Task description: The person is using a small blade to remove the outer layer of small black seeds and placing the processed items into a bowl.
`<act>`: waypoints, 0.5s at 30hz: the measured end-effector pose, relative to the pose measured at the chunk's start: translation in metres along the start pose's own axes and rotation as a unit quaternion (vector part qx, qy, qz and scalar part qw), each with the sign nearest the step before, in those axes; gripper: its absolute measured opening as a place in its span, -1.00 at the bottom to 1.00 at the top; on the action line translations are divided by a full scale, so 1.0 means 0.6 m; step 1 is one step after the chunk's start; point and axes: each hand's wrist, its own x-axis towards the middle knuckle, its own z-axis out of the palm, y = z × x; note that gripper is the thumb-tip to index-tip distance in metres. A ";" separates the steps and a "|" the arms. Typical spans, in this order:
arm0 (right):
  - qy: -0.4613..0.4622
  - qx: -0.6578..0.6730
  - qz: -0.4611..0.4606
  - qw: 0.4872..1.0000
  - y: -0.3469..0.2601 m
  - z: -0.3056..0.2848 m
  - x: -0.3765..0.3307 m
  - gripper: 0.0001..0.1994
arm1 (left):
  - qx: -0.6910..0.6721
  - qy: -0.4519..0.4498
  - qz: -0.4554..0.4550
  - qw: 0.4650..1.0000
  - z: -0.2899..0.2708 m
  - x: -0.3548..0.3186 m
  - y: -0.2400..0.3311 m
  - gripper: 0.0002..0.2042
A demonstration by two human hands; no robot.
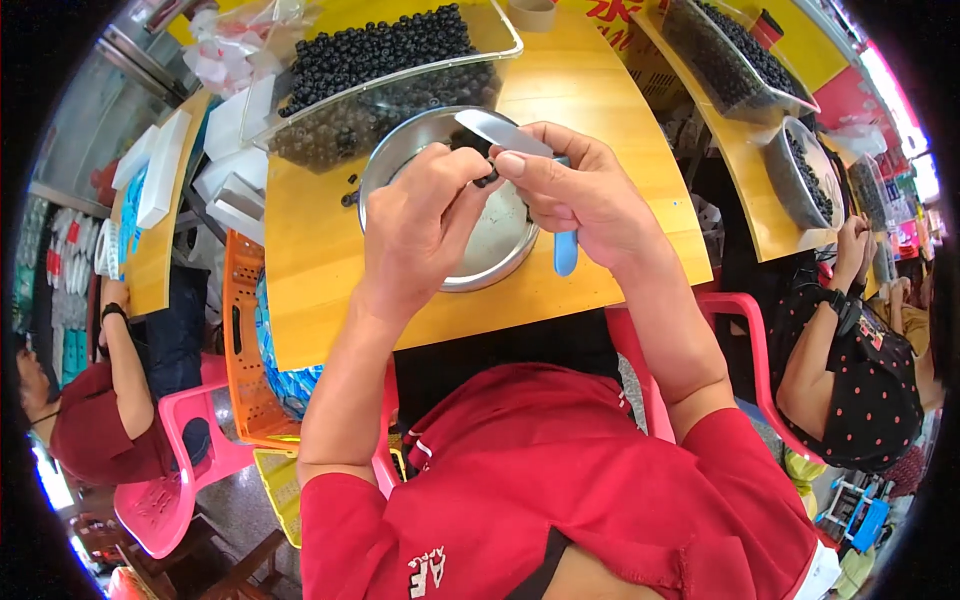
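Observation:
Over the metal bowl (478, 284), my two hands meet at the fingertips. My left hand (415, 225) is closed in a pinch on a small black part (486, 179), mostly covered by the fingers. In my right hand (595, 195) is a knife (503, 132) with a pale, broad blade pointing up and left and a blue handle sticking out below the fingers. The right thumb presses close against the black part. A few dark parts show inside the bowl behind the hands; the rest of its inside is partly hidden.
A clear plastic bin (508, 48) heaped with small black parts stands behind the bowl on the wooden table (600, 300). Loose black parts (349, 198) lie left of the bowl. An orange crate (240, 350) stands at left. Other people sit at tables on both sides.

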 end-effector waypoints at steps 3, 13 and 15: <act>-0.005 0.017 -0.021 1.000 0.007 -0.003 0.004 -0.85 | 0.040 0.000 0.045 0.998 0.001 0.000 -0.004 -0.72; -0.019 0.056 -0.032 0.998 0.007 0.010 0.003 -0.79 | -0.053 0.008 -0.142 0.988 0.009 -0.012 0.006 -0.68; 0.022 0.060 -0.050 0.997 0.005 0.015 0.004 -0.79 | -0.113 -0.011 -0.195 0.974 0.006 -0.009 0.009 -0.68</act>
